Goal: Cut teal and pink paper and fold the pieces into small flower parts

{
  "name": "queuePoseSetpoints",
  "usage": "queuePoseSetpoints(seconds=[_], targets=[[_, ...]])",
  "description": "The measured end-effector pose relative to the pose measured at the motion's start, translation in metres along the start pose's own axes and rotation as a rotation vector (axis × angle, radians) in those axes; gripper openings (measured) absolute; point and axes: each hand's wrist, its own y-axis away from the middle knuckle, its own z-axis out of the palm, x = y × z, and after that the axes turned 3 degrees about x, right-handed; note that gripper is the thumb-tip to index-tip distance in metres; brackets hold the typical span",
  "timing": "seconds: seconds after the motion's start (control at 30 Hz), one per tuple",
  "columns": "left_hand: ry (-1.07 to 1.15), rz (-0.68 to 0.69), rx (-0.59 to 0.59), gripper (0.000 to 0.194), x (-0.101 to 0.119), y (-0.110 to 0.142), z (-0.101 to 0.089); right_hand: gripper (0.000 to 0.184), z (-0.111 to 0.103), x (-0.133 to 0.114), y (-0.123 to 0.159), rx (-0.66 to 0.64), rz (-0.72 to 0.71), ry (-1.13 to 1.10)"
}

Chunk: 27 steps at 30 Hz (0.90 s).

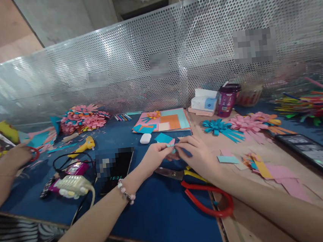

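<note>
Paper piece [174, 150] — likely light, flimsy, easily creased; best held by edges. Left hand [155, 156], right hand [198, 154] — fingertips pinched on it.

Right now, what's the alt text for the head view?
Left hand and right hand meet fingertip to fingertip at small coloured paper over a blue table, red-handled scissors beneath. Paper flowers, cup and lit phone sit right; at far left, another person's hand holds scissors.
</note>
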Motion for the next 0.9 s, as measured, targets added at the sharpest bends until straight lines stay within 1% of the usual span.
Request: queuePoseSetpoints(seconds=[0.1, 0.2, 0.27, 0.37, 0.5, 0.6, 0.67, 0.77, 0.83, 0.9], targets=[[0.127, -0.023, -0.010, 0.031, -0.001, 0.000, 0.001, 0.025, -0.003, -0.004, 0.000, -0.058, -0.070, 0.136], [0.160, 0.000, -0.010, 0.034, -0.002, -0.001, 0.001, 0.030, -0.005, -0.007, 0.000, -0.100, -0.119, 0.249], [0.161, 0.013, -0.009, 0.035, -0.002, -0.001, 0.000, 0.031, -0.005, -0.008, 0.000, -0.123, -0.134, 0.284], [0.163, 0.018, -0.008, 0.035, -0.001, -0.001, 0.000, 0.031, -0.004, -0.007, 0.001, -0.117, -0.126, 0.270], [0.145, 0.016, -0.008, 0.034, 0.001, 0.000, 0.001, 0.030, -0.002, -0.007, 0.002, -0.078, -0.077, 0.168], [0.079, 0.032, -0.009, 0.031, 0.003, 0.000, 0.001, 0.026, -0.002, -0.007, 0.001, -0.021, 0.025, -0.015], [0.007, 0.053, -0.020, 0.030, 0.003, 0.000, 0.000, 0.022, -0.002, -0.006, 0.000, 0.001, 0.145, -0.204], [-0.070, 0.083, -0.045, 0.029, 0.002, 0.000, -0.001, 0.022, -0.002, -0.002, -0.003, -0.066, 0.344, -0.472], [-0.085, 0.089, -0.062, 0.028, 0.001, -0.001, -0.001, 0.023, -0.002, 0.002, -0.004, -0.108, 0.438, -0.571], [-0.083, 0.084, -0.066, 0.028, -0.001, -0.003, -0.001, 0.024, -0.001, 0.005, -0.005, -0.119, 0.497, -0.613]])
